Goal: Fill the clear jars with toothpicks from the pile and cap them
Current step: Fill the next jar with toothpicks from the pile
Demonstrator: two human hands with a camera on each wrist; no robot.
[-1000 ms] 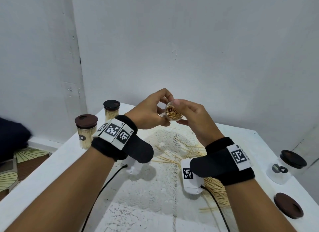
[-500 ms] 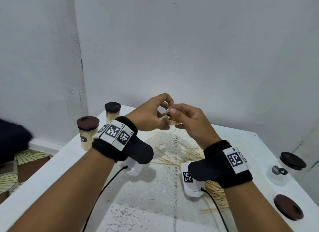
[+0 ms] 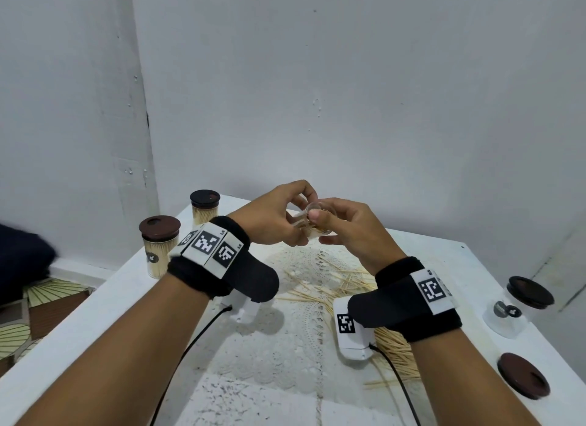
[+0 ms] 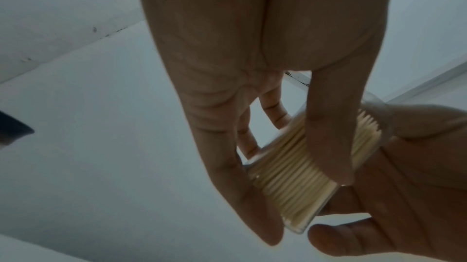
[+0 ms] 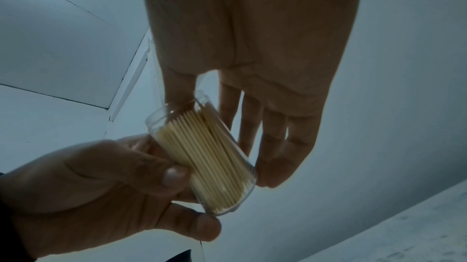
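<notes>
Jar (image 3: pixel 312 222) tilted, mouth toward camera, toothpicks (image 5: pixel 209 158) lengthwise inside

Head-high overview; upward, close wrist views

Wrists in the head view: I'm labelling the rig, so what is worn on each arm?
Both forearms are bare, no sleeves. Each wrist carries a black fabric band with white square-coded marker tags. Under each hangs a white camera unit with a black cable trailing toward the person.
</notes>
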